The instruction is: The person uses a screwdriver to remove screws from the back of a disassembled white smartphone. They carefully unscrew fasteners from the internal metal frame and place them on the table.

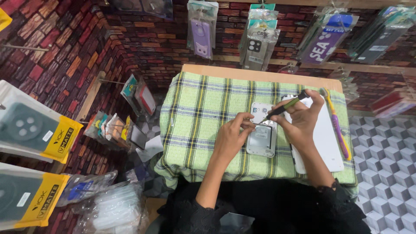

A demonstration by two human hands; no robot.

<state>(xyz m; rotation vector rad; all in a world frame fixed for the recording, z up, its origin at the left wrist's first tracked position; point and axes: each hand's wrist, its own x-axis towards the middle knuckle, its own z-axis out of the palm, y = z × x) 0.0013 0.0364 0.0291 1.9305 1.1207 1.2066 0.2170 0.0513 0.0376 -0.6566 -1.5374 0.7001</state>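
Right hand angles screwdriver (tip down) onto phone.

Both hands close together, left hand fingertips pinched, right hand curled in pen-like grip

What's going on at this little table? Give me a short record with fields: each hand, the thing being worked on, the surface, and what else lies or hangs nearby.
Left hand: left hand rests its fingertips on the opened phone, steadying it.
Right hand: right hand grips a screwdriver with a green and black handle, tip down at the phone.
Worked thing: white phone lying flat, back removed.
Surface: green plaid cloth over a small wooden table.
Beside it: white tablet-like slab under the right wrist; purple and yellow toothbrush at its right.
Around: packaged phone cases hanging against brick-pattern walls.
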